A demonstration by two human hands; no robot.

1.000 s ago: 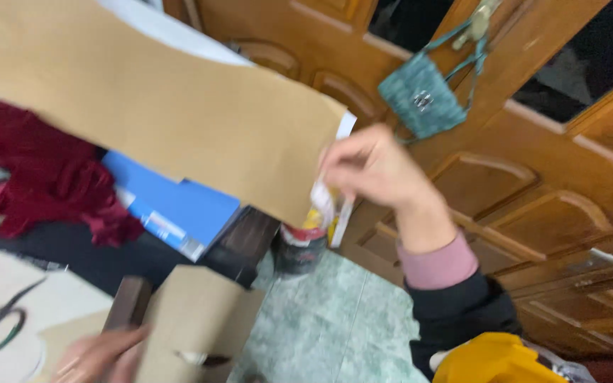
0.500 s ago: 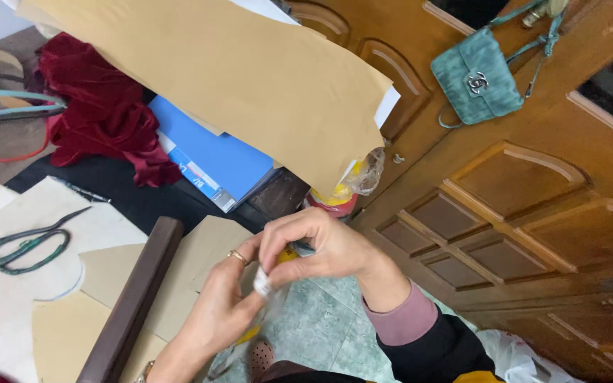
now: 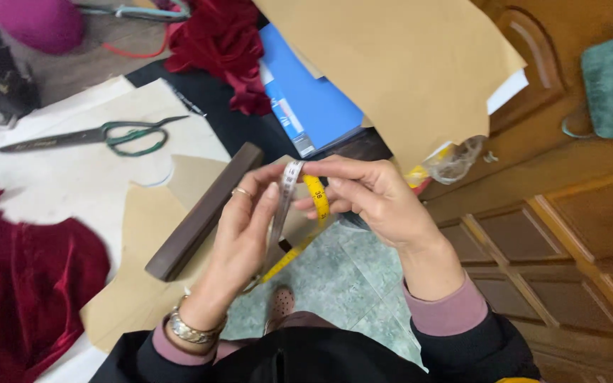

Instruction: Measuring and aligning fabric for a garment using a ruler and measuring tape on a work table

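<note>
Both hands, left (image 3: 246, 220) and right (image 3: 374, 195), pinch a yellow tape (image 3: 315, 198) above the table (image 3: 72, 184) edge; likely light, limp, slippery—best gripped flat between fingertips, near the fold.

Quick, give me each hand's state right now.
Left hand: closed, pinching the measuring tape.
Right hand: closed, holding the same tape.
</note>
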